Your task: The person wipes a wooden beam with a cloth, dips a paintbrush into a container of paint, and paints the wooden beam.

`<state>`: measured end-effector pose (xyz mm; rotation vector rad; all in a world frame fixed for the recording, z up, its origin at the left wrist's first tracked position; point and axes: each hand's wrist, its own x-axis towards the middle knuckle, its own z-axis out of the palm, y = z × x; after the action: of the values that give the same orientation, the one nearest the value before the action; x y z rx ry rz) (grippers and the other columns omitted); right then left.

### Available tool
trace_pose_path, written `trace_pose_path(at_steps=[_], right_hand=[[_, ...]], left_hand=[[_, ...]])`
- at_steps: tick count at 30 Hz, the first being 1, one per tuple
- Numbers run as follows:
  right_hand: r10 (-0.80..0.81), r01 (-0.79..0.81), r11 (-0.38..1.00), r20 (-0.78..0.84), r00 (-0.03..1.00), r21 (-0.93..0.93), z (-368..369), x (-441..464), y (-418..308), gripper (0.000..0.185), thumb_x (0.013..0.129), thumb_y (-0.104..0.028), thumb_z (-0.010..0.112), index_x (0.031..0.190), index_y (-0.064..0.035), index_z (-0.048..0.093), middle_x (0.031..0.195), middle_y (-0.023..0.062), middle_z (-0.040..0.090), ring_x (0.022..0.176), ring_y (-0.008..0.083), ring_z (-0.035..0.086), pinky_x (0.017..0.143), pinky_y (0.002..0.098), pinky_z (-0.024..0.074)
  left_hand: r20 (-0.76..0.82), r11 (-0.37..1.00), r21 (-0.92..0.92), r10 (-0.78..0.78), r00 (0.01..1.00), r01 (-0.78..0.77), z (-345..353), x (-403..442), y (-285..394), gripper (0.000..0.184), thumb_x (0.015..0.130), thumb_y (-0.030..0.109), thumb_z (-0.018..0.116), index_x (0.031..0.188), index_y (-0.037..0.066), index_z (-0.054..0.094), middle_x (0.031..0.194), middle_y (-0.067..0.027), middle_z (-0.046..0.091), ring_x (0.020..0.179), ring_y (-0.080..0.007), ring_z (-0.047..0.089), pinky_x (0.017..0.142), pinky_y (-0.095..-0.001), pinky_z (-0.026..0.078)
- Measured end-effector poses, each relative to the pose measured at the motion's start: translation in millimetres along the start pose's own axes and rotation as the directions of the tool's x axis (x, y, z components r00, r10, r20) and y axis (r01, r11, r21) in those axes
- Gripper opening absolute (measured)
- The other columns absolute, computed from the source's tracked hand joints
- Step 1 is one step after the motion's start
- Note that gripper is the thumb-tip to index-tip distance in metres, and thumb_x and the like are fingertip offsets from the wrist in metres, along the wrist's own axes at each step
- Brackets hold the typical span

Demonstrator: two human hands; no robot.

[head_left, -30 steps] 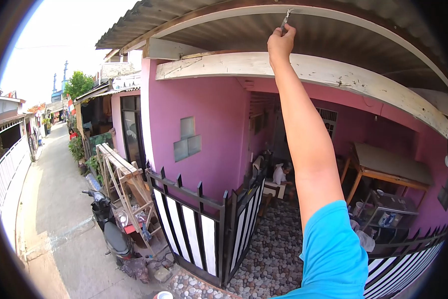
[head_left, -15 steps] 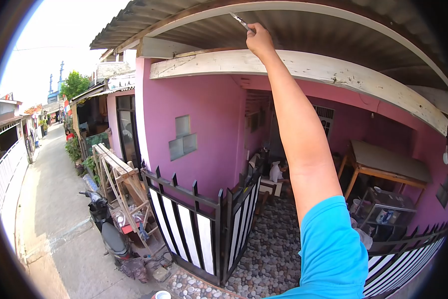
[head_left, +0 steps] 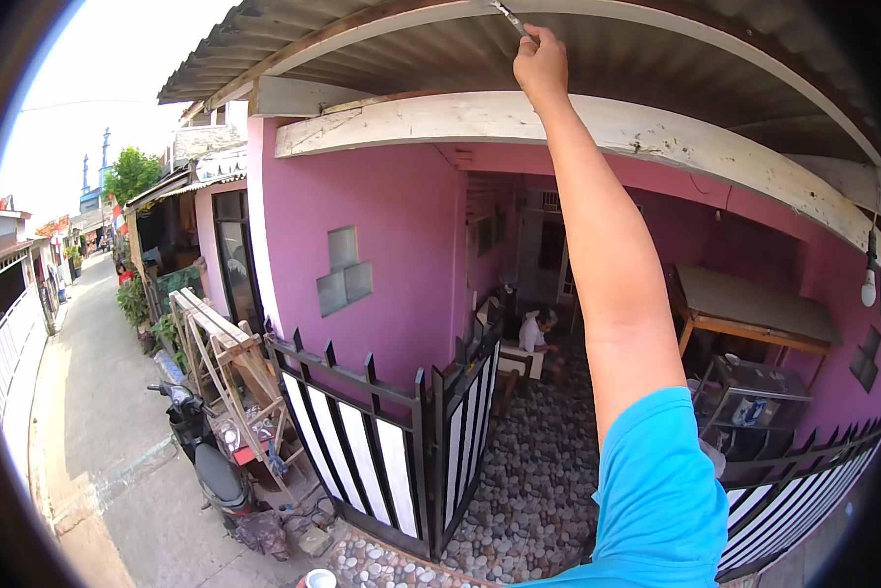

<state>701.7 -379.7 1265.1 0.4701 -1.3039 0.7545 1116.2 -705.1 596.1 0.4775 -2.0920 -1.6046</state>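
My right hand, at the end of a raised arm in a blue sleeve, is closed round the handle of a small paintbrush. The brush tip is up against the white outer beam under the roof edge; whether it presses on the wood is hard to see. Below the wrist runs a second, wider white beam with dark scuffs and bare patches. At the bottom edge is a white cup, mostly cut off. A sliver of my left hand shows at its side, the other fingers hidden.
A black and white gate stands below, by a pebbled floor. To the left are a scooter and a wooden trestle. Inside, a person sits low near a table. Corrugated roofing hangs overhead.
My right hand and the paintbrush have moved right and slightly upward along the outer beam. The view has turned a little to the right. The cup stays at the bottom edge.
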Motion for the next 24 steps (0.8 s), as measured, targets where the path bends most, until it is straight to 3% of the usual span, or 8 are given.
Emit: trace_pose_path(at_steps=[1, 5, 8, 16, 20, 24], right_hand=[[0.001, -0.001, 1.000, -0.011, 1.000, 0.000, -6, 0, 3, 0.030, 0.093, -0.020, 0.054, 0.121, -0.0097, 0.060, 0.116, 0.0219, 0.055, 0.102, 0.0359, 0.060, 0.091, 0.0411, 0.0472], [-0.013, 0.013, 1.000, -0.038, 0.999, -0.014, -35, 6, 16, 0.030, 0.093, -0.020, 0.053, 0.121, -0.0106, 0.061, 0.114, 0.0197, 0.056, 0.100, 0.0335, 0.060, 0.091, 0.0399, 0.0472], [-0.049, 0.046, 0.997, -0.060, 0.997, -0.054, -64, 11, 28, 0.030, 0.094, -0.021, 0.054, 0.120, -0.0111, 0.062, 0.112, 0.0181, 0.056, 0.098, 0.0313, 0.060, 0.090, 0.0388, 0.0470], [-0.138, 0.114, 0.974, -0.110, 0.984, -0.197, -162, 36, 66, 0.027, 0.092, -0.018, 0.057, 0.118, -0.0132, 0.064, 0.103, 0.0142, 0.058, 0.091, 0.0249, 0.060, 0.086, 0.0351, 0.0475], [-0.177, 0.134, 0.960, -0.163, 0.971, -0.245, -216, 52, 98, 0.027, 0.091, -0.018, 0.058, 0.116, -0.0125, 0.065, 0.099, 0.0132, 0.060, 0.088, 0.0238, 0.059, 0.083, 0.0344, 0.0470], [-0.118, 0.072, 0.981, -0.265, 0.957, -0.178, -260, 60, 125, 0.028, 0.091, -0.017, 0.058, 0.117, -0.0087, 0.064, 0.101, 0.0131, 0.060, 0.089, 0.0235, 0.059, 0.085, 0.0355, 0.0463]], left_hand=[[0.006, 0.998, 0.066, 0.025, 1.000, -0.025, -1, 0, -1, 0.059, 0.081, 0.014, 0.079, 0.130, -0.004, 0.051, 0.118, -0.0147, 0.063, 0.107, -0.0193, 0.058, 0.093, -0.0330, 0.047], [0.042, 0.999, 0.039, -0.023, 0.999, 0.021, -1, 4, -6, 0.058, 0.081, 0.014, 0.078, 0.129, -0.004, 0.052, 0.118, -0.0152, 0.063, 0.107, -0.0199, 0.058, 0.093, -0.0337, 0.047], [0.034, 0.986, 0.158, 0.046, 0.998, -0.051, 1, 9, -8, 0.057, 0.082, 0.014, 0.078, 0.130, -0.004, 0.051, 0.119, -0.0152, 0.062, 0.108, -0.0199, 0.058, 0.094, -0.0337, 0.046], [0.167, 0.995, -0.095, 0.019, 0.986, -0.003, 19, 19, 2, 0.056, 0.083, 0.008, 0.075, 0.131, -0.005, 0.049, 0.124, -0.0132, 0.059, 0.113, -0.0197, 0.055, 0.098, -0.0324, 0.043], [0.253, 0.996, -0.073, 0.067, 0.965, -0.050, 28, 31, -24, 0.058, 0.082, 0.005, 0.075, 0.133, -0.005, 0.048, 0.124, -0.0135, 0.059, 0.113, -0.0194, 0.054, 0.099, -0.0323, 0.042], [0.273, 0.998, 0.013, 0.060, 0.960, -0.066, 37, 41, -38, 0.061, 0.081, 0.001, 0.074, 0.135, -0.005, 0.046, 0.124, -0.0129, 0.058, 0.114, -0.0196, 0.054, 0.100, -0.0319, 0.042]])
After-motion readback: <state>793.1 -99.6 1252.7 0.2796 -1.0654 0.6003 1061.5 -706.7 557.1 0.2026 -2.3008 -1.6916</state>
